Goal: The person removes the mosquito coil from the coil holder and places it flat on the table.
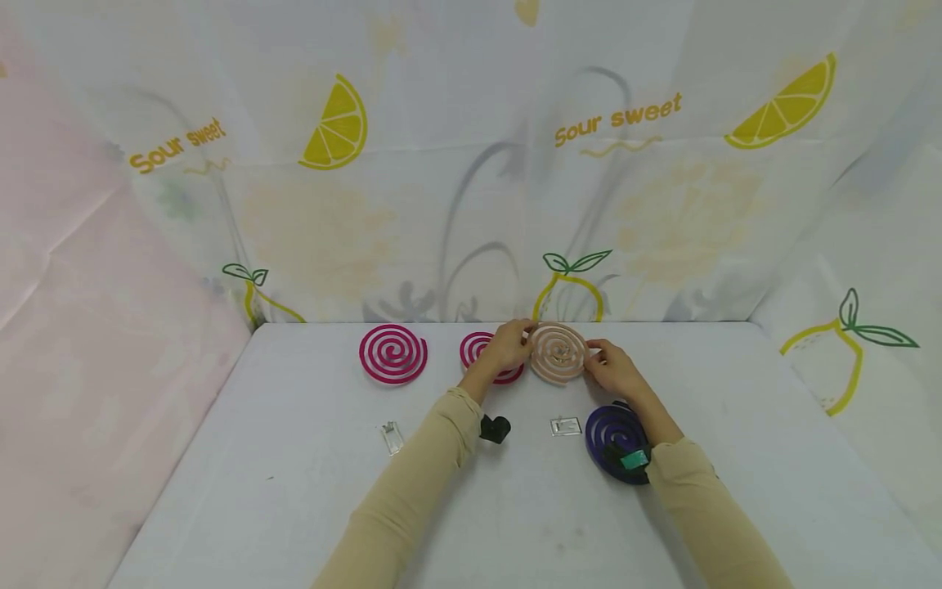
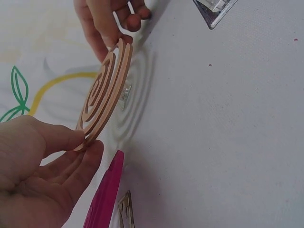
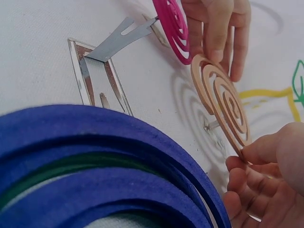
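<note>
Both hands hold a tan mosquito coil (image 1: 559,352) at the back of the table. In the left wrist view the coil is tilted above its shadow. My left hand (image 1: 510,345) pinches its left edge between thumb and fingers. On the opposite edge, my right hand (image 1: 616,372) pinches it with thumb and forefinger, the other fingers loosely curled. A small metal stand (image 3: 209,124) shows below the coil in the right wrist view. Partly hidden behind my left hand is a magenta coil (image 1: 509,378).
Another magenta coil (image 1: 393,354) lies at the back left. Beside my right forearm sits a blue coil (image 3: 95,121), with a green piece (image 1: 634,460) on it. Flat metal stands lie at the front left (image 1: 392,438) and centre right; the latter stand (image 3: 109,52) has a raised prong.
</note>
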